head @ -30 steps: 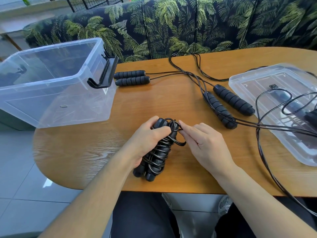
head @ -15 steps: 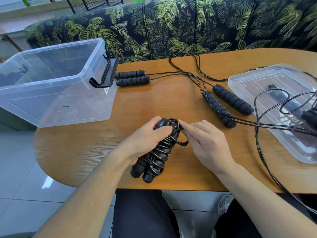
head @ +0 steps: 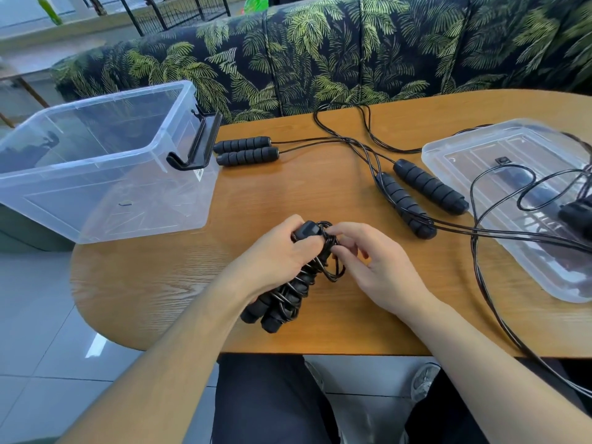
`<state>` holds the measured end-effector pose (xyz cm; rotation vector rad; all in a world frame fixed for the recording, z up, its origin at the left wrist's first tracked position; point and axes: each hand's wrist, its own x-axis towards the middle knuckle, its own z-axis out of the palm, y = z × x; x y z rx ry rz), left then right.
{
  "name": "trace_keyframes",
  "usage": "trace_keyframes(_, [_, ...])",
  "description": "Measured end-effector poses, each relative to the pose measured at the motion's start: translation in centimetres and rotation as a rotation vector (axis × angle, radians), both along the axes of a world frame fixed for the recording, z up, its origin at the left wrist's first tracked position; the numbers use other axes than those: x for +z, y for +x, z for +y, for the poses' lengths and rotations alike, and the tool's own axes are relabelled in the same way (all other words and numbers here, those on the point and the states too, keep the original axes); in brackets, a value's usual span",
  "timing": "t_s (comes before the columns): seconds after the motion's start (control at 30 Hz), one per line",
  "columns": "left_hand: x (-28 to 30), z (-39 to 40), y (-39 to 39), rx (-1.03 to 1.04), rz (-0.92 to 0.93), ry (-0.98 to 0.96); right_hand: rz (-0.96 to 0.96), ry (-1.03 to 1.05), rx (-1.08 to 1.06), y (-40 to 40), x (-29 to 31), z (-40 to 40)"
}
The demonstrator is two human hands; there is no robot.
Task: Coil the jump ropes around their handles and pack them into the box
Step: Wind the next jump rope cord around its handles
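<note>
My left hand (head: 275,254) grips a coiled jump rope (head: 288,296), black cord wound around its two black foam handles, low over the wooden table (head: 153,283). My right hand (head: 371,264) pinches the last loop of cord near the top of the bundle. The clear plastic box (head: 96,161) stands open at the left. A pair of black handles (head: 245,150) lies next to the box. Another pair of handles (head: 419,197) lies right of centre with loose cord trailing away.
The clear box lid (head: 499,149) lies at the right with a third rope's cord and handle (head: 576,216) on it. Loose black cords (head: 352,123) run across the far table and over its near right edge. A leaf-print sofa (head: 320,52) stands behind.
My right hand's fingers have curled in and closed on the cord loop at the top of the bundle. The left hand keeps its grip; the bundle has barely shifted.
</note>
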<state>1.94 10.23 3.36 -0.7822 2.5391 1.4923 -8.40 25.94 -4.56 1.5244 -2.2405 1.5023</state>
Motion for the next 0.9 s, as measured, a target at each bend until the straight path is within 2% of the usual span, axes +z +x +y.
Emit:
trace_keyframes(0.1, [-0.3, 0.5, 0.1, 0.011, 0.01, -0.119, -0.049, 0.032, -0.005, -0.2, -0.2, -0.2])
trace_keyframes(0.3, [0.5, 1.8, -0.6, 0.012, -0.035, -0.501, -0.288, -0.078, 0.039, -1.0, 0.1, -0.2])
trace_keyframes(0.47, [0.4, 2.7, -1.2, -0.024, -0.047, -0.597, -0.42, -0.12, -0.01, -1.3, 0.7, 0.1])
trace_keyframes(0.6, [0.1, 2.8, -1.6, -0.041, -0.085, -0.523, -0.382, -0.108, -0.026, -1.3, 0.8, 0.3])
trace_keyframes(0.8, [-0.9, 2.2, -2.6, 0.015, -0.077, 0.001, -0.444, -0.183, 0.026, -1.1, 0.9, 0.3])
trace_keyframes(0.9, [-1.4, 2.0, -2.6, 0.018, -0.06, 0.052, -0.47, -0.22, 0.048, -1.3, 0.7, 0.5])
